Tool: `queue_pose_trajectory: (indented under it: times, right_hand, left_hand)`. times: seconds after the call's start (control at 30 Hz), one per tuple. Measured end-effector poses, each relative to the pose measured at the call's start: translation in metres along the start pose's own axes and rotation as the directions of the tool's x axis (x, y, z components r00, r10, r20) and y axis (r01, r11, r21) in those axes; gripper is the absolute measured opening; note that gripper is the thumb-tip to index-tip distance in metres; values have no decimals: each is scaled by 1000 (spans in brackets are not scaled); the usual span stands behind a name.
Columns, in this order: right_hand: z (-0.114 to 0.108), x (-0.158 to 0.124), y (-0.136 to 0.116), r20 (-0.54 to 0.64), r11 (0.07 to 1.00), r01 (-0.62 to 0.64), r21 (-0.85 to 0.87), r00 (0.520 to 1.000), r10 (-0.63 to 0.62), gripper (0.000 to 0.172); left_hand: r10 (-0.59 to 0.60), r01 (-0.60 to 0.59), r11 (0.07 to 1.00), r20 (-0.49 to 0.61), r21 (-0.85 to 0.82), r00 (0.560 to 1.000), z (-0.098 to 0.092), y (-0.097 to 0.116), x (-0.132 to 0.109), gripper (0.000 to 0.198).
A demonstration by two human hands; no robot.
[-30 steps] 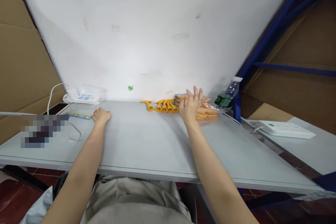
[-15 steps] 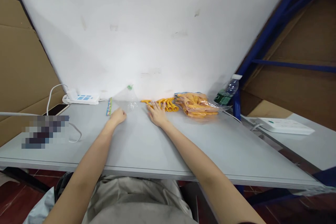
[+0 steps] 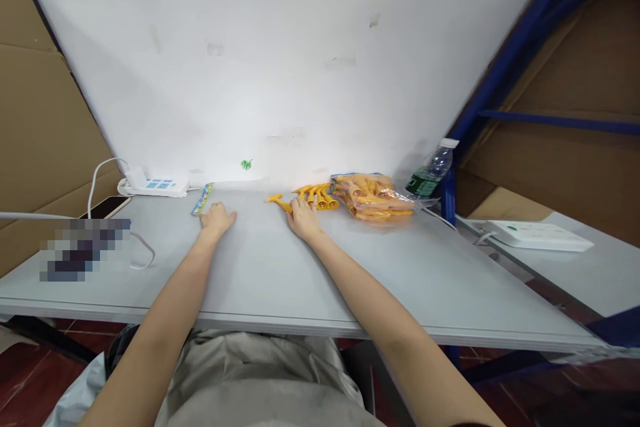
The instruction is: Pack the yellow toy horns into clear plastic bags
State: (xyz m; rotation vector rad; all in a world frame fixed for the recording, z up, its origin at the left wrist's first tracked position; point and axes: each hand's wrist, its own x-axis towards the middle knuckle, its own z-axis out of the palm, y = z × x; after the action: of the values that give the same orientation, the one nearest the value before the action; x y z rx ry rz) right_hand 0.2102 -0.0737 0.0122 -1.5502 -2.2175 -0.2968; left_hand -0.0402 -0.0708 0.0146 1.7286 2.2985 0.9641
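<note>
Resting my left hand (image 3: 216, 219) flat on tabletop (image 3: 280, 273), beside striped strip (image 3: 202, 199); clear bag gone. Right hand (image 3: 301, 217) fingers now curled on loose orange peg (image 3: 279, 201); bagged pegs (image 3: 374, 197) right.

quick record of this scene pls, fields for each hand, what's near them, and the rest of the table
left hand: left hand flat on the grey table, beside a colourful strip
right hand: right hand at the loose yellow pieces, fingers on the nearest one
bag: clear bag of yellow pieces right of the loose ones
bottle: plastic bottle at the far right edge
far left: white power strip with cable, phone near it
side table: second white power strip
backdrop: white wall, cardboard on both sides
</note>
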Motion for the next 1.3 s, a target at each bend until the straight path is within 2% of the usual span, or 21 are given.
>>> queue_pose_trajectory:
  times: [0.1,0.17,0.27,0.37,0.47,0.53,0.63,0.7,0.77,0.83,1.0,1.13,1.3]
  right_hand:
    - [0,-1,3,29,998,-52,21,998,51,24]
    - [1,-2,7,65,994,-95,52,994,92,27]
    - [3,-1,16,82,982,-114,148,991,103,29]
    - [4,2,26,10,939,-136,316,990,140,33]
    - [4,6,34,-80,835,-157,527,969,233,38]
    - [3,9,36,-107,736,-122,666,961,256,40]
    - [2,12,35,-94,588,-33,808,978,184,40]
    - [3,12,34,-59,540,3,842,995,86,39]
    - [3,11,35,-6,546,8,838,1000,-7,38]
    - [4,9,38,42,590,0,807,997,-58,37]
    - [0,6,47,151,716,-49,697,985,-79,37]
    - [-2,4,46,221,753,-83,652,972,-84,41]
    - [-2,4,48,260,753,-126,646,964,-62,45]
  left_hand:
    - [-12,-16,977,131,212,991,-6,4,-4,43]
    - [-27,-45,947,218,318,976,-8,6,-4,48]
    - [-33,-105,908,318,406,947,-9,4,-2,53]
    - [-54,-126,886,367,447,929,-8,-1,2,58]
    - [-75,-115,883,380,455,922,-6,-3,4,60]
    - [-82,-114,883,389,455,917,-6,-3,4,62]
    - [-84,-122,882,407,455,910,-7,-3,5,63]
    - [-80,-128,884,416,449,906,-9,-4,6,62]
    - [-77,-132,887,425,442,902,-11,-6,8,62]
    - [-84,-129,888,433,440,898,-12,-8,9,62]
    - [-86,-132,883,431,451,898,-13,-9,9,56]
    - [50,-231,882,406,411,913,-13,0,1,50]
    - [258,-339,900,293,272,921,-11,23,-14,42]
